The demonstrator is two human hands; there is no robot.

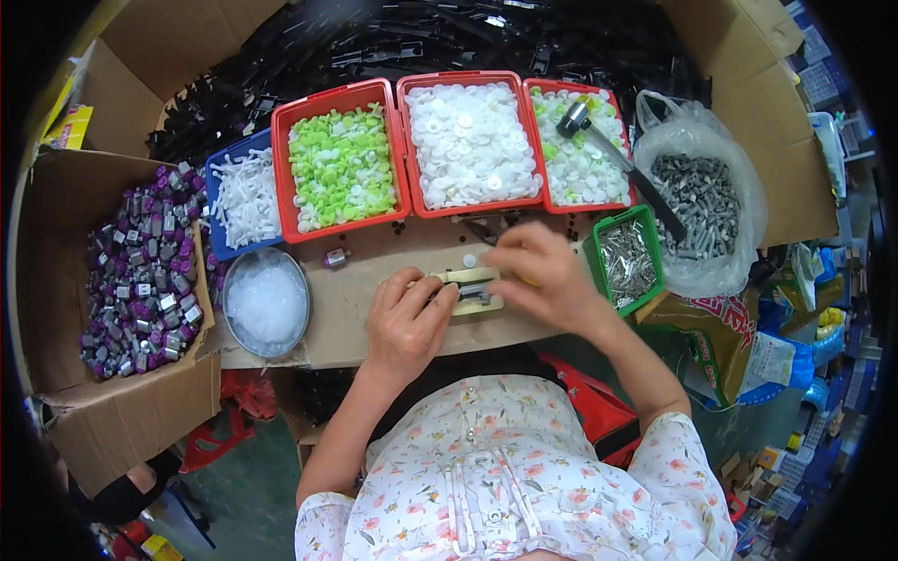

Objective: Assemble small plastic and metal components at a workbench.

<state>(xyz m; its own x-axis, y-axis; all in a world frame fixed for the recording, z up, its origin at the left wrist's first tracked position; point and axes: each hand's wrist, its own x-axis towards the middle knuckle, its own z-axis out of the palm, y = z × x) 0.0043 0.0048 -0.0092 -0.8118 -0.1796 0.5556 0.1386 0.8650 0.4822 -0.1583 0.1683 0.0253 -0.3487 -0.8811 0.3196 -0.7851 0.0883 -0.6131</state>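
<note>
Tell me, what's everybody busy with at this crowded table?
A person is working bare-handed at a table. The left hand has its fingers on a cream-coloured fixture with a dark part in it. The right hand is blurred at the fixture's other end, so its grip is unclear. Beyond stand three red bins of small plastic pieces; a hammer lies over the right-hand one.

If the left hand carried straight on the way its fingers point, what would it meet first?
Most likely the cream-coloured holder: the left hand already overlaps it in this view, with its fingertips seemingly at it. Depth is unclear, so actual contact is hard to confirm.
</note>
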